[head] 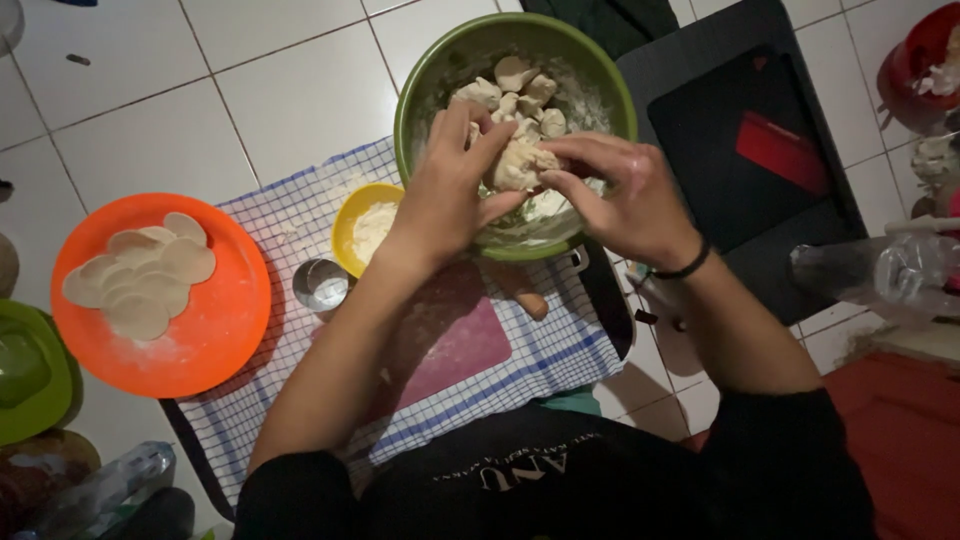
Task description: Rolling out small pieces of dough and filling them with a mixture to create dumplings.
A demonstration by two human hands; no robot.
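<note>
Over a green bowl (420,85) both my hands grip one lump of pale dough (520,165). My left hand (445,195) holds its left side, my right hand (620,195) pinches its right side, a black band on that wrist. Several smaller dough pieces (515,85) lie in the floury bowl behind the lump.
An orange plate (215,320) at left carries several flat dough rounds (140,275). A small yellow bowl of flour (365,228), a metal ring cutter (322,283) and a pink board (465,340) sit on a checked cloth (290,210). A black tray (740,130) lies right, with a plastic bottle (880,275).
</note>
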